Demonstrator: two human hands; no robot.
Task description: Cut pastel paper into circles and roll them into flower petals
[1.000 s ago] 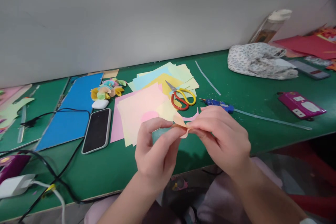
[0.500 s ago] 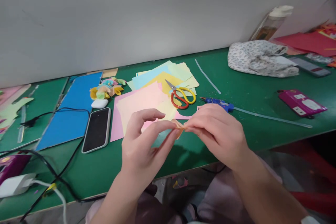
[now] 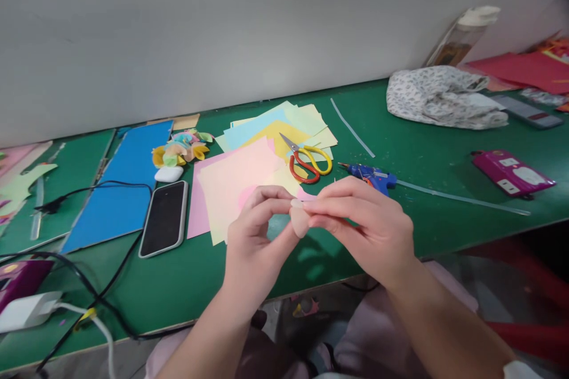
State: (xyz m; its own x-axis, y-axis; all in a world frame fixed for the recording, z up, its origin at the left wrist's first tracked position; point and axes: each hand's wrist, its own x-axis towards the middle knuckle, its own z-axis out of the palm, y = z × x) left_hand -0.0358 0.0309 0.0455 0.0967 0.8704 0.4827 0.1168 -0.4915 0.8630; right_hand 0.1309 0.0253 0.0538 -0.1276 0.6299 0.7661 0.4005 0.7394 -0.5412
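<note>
Between my two hands, above the front edge of the green table, is a small pale peach paper piece (image 3: 300, 222) with a rounded lower end. My left hand (image 3: 262, 237) pinches it from the left with thumb and fingertips. From the other side my right hand (image 3: 368, 225) grips it, the fingers bunched together and covering part of it. Just beyond lie the scissors (image 3: 304, 160) with one red and one yellow handle, resting on sheets of coloured paper (image 3: 235, 174). A blue glue gun (image 3: 368, 174) with a long glue stick (image 3: 462, 198) lies behind my right hand.
On the left are a phone (image 3: 163, 219), a white case (image 3: 169, 174), paper flowers (image 3: 184, 148), a blue board (image 3: 120, 183) and black cables (image 3: 95, 299). To the right are a purple box (image 3: 511, 173), a patterned cloth (image 3: 444, 98) and a bottle (image 3: 462, 35).
The peach paper piece has turned, so its rounded face now shows. My left hand has shifted slightly right and its raised fingers have curled in.
</note>
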